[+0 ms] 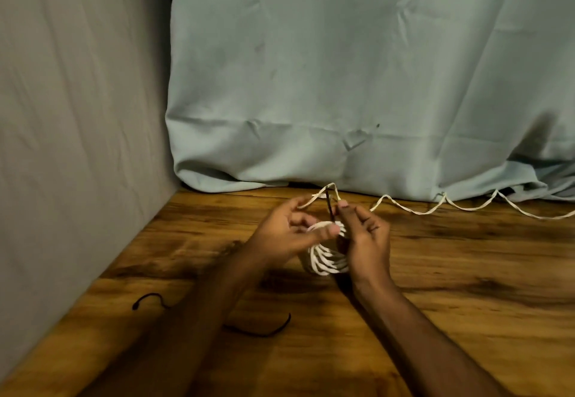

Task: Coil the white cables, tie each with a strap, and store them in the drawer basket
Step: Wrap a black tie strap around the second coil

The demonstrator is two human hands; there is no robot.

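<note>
- Head view: I see both hands raised over the table [435, 287], close together near its far edge.
- My left hand [283, 235] has its fingers curled round the coil [326, 259], thumb lying across the top loops, and the forefinger reaches up to a loose cable end that rises above the coil.
- My right hand [367, 235] grips the coil from the right side, and its thumb and forefinger pinch a thin dark strap [329, 210] that stands nearly upright above the loops.
- The coil is a bunch of white loops held between the two hands, off the wood; its lower loops hang out below the palms.
- The cable [435, 210] trails away from the hands to the right, lying in shallow waves on the table along the foot of the cloth, and leaves the frame at the right edge.
- A second strap [149, 298], dark and curved, lies on the table at near left, partly hidden behind my left forearm; a dark end shows again just right of that arm, and I cannot tell if it is the same piece.
- A pale blue-green cloth [357, 70] hangs at the far side, its hem bunched on the table.
- A grey cloth [77, 101] covers the left side.
</note>
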